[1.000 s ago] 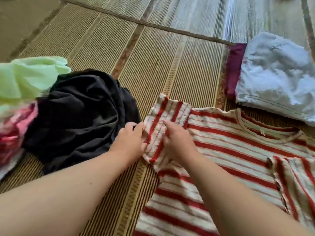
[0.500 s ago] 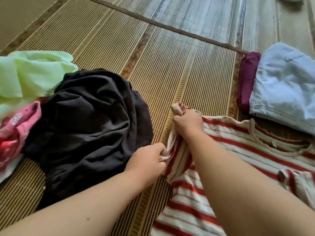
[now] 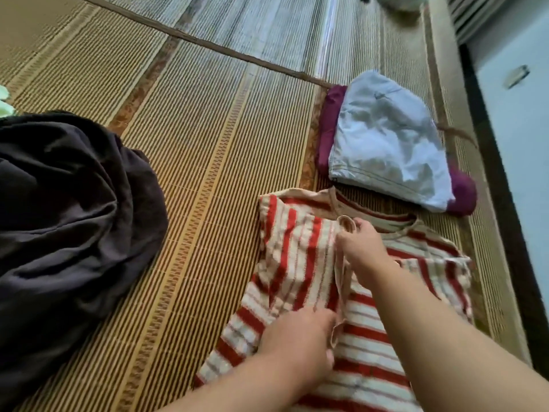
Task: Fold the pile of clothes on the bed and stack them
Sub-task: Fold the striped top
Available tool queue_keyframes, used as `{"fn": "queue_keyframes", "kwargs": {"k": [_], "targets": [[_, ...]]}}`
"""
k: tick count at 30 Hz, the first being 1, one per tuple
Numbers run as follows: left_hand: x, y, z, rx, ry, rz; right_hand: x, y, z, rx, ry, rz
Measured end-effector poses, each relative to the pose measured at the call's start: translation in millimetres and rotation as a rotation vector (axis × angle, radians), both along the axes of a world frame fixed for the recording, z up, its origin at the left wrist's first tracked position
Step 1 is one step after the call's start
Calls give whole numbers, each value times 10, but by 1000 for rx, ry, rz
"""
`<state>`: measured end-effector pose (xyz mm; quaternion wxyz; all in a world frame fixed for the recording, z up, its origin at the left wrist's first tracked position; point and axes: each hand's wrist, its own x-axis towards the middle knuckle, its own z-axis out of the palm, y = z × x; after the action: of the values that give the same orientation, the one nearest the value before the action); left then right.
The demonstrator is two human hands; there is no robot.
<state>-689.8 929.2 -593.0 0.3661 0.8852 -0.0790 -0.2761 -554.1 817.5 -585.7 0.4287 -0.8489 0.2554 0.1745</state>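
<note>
A red-and-cream striped shirt lies on the woven mat, its left sleeve side folded over the body. My right hand pinches the folded edge near the collar. Lower down, my left hand grips the same edge. A folded stack sits at the upper right, a pale blue garment on top of a purple one. At the left lies a crumpled black garment.
The woven bamboo mat covers the bed. Its right edge drops to a pale floor. A sliver of light green cloth shows at the far left edge.
Both hands gathered the shirt's left sleeve and carried it right, over the body. The view shifted right, so the green and pink clothes left the frame.
</note>
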Motion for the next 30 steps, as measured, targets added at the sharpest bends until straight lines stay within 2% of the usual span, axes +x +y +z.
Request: {"fn": "queue_keyframes", "kwargs": {"k": [2,5,7,9,11,13,17,20,22,23,24,26,27,28,30], "targets": [[-12,-70,-118,55,-43,-59,-49,-92,-167,-145,7,17],[-1,41,-292,36,-262,-8,-220,-58,-320,-429,-240,173],[72,191,-382,78,-388,42,-295,39,-428,-499,-289,348],[194,315,-452,181,-389,88,-270,87,-496,-474,-104,295],[323,414,-507,258,-337,141,-147,57,-482,-468,53,67],[434,484,-525,285,-305,191,-46,-49,-437,-455,27,-27],[603,544,-508,298,-331,182,-38,-307,-361,-239,-148,-173],[774,495,-503,361,-361,103,-125,-432,-398,-294,-190,-166],[902,452,-522,457,-289,33,-192,-429,-440,-406,-306,40],[967,442,-544,534,-231,-20,-218,-426,-470,-468,-342,259],[1026,455,-563,616,-168,-65,-238,-425,-515,-517,-316,507],[1116,510,-570,741,-85,-109,-275,-468,-594,-583,-98,888],[1138,548,-560,782,-72,-115,-278,-529,-613,-608,-9,963],[1154,558,-546,815,-65,-123,-258,-625,-595,-618,3,958],[1188,533,-485,844,-66,-111,-180,-870,-464,-592,-169,781]]}}
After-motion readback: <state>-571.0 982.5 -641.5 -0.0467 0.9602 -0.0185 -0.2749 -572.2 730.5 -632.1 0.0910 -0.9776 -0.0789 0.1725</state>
